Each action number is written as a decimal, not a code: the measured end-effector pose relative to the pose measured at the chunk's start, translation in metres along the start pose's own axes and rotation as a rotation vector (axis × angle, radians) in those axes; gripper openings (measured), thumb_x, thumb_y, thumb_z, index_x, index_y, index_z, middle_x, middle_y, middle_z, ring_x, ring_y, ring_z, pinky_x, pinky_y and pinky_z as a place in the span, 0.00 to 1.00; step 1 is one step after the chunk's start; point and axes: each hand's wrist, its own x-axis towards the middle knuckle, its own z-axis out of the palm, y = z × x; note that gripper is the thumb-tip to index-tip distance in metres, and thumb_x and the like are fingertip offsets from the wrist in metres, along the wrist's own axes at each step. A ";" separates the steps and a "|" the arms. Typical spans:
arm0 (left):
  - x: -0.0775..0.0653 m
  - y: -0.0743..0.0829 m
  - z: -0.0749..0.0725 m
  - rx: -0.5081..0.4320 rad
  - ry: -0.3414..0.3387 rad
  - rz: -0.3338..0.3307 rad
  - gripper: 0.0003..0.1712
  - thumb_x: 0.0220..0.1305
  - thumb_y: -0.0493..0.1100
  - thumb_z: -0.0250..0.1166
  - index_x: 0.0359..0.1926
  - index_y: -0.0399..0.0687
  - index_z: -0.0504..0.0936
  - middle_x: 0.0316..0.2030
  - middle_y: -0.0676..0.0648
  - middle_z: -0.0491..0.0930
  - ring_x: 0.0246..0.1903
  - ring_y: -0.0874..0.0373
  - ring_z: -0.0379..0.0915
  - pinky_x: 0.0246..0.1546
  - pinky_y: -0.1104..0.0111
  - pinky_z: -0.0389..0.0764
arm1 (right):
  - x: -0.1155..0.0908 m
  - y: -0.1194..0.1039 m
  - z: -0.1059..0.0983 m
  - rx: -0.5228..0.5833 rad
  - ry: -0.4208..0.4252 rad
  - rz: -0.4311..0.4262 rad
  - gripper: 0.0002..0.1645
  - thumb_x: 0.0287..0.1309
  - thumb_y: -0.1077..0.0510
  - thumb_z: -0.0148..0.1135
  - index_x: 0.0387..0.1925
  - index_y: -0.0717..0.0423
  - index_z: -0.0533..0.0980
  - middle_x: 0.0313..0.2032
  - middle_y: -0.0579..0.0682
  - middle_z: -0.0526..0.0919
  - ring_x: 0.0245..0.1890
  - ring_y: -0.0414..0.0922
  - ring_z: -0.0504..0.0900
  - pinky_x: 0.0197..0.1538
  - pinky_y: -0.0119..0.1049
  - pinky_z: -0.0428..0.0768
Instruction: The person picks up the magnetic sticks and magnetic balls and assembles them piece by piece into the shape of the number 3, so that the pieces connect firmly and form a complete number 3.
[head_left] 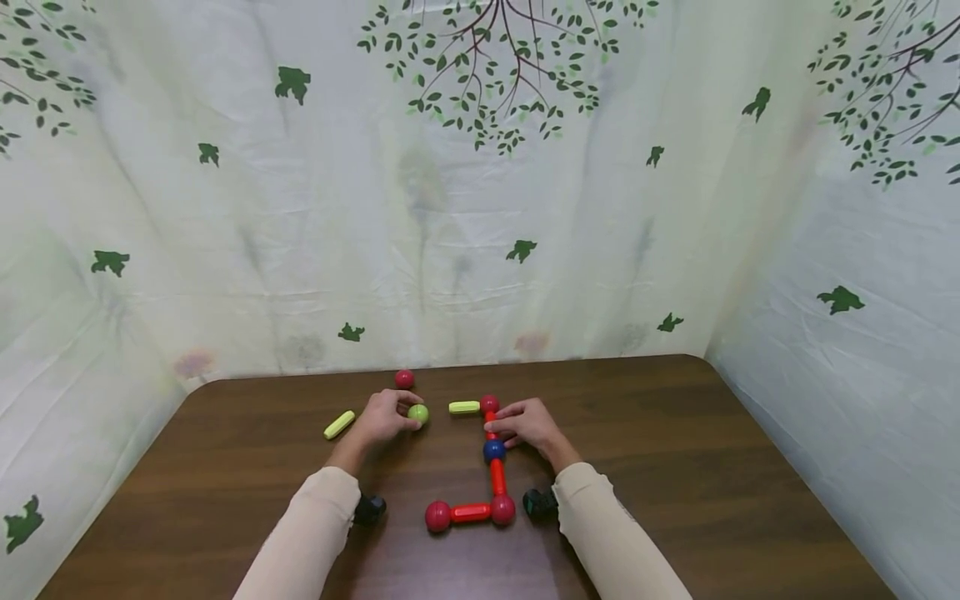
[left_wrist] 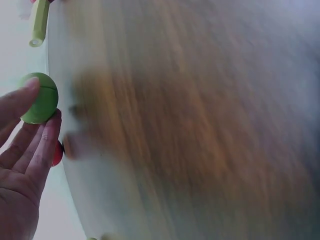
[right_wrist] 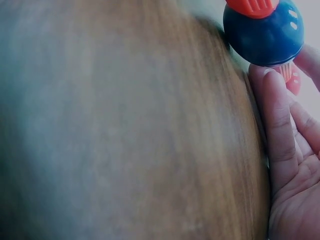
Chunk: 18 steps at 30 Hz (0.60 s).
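Between thumb and fingers my left hand (head_left: 386, 417) pinches a green ball (head_left: 418, 414), which also shows in the left wrist view as a green ball (left_wrist: 42, 100). My right hand (head_left: 528, 423) grips the upper red rod (head_left: 491, 429) of a joined ball-and-rod figure, just above its blue ball (head_left: 494, 451). In the right wrist view that blue ball (right_wrist: 265, 32) lies right at the thumb. A red ball (head_left: 489, 404) tops the figure, with a yellow-green rod (head_left: 464, 407) pointing left from it. Lower down, a red rod (head_left: 498, 477) leads to a corner red ball (head_left: 502, 509).
From the corner, another red rod (head_left: 471, 512) runs left to a red end ball (head_left: 438, 517). A loose yellow-green rod (head_left: 340, 425) lies left of my left hand. Beyond that hand a loose red ball (head_left: 404, 379) sits near the far edge of the brown table (head_left: 675, 467).
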 end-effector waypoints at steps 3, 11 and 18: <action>0.001 -0.002 0.001 -0.032 -0.002 0.029 0.19 0.51 0.31 0.72 0.46 0.32 0.82 0.39 0.39 0.84 0.41 0.47 0.81 0.43 0.59 0.79 | -0.001 0.002 0.001 0.001 0.004 0.005 0.20 0.50 0.59 0.74 0.41 0.69 0.81 0.33 0.57 0.85 0.28 0.44 0.84 0.32 0.38 0.83; 0.008 0.004 0.008 -0.016 0.015 0.033 0.18 0.51 0.31 0.72 0.46 0.33 0.82 0.38 0.39 0.84 0.41 0.47 0.81 0.42 0.59 0.79 | -0.002 -0.001 -0.001 -0.010 0.002 0.011 0.20 0.49 0.58 0.74 0.41 0.69 0.81 0.33 0.56 0.85 0.28 0.44 0.84 0.31 0.38 0.83; 0.016 0.011 0.016 0.036 0.032 0.005 0.18 0.51 0.29 0.71 0.46 0.32 0.82 0.37 0.38 0.84 0.39 0.47 0.82 0.41 0.61 0.79 | -0.002 0.000 0.000 -0.004 0.006 0.008 0.20 0.49 0.59 0.74 0.40 0.69 0.81 0.32 0.56 0.85 0.27 0.44 0.84 0.31 0.38 0.83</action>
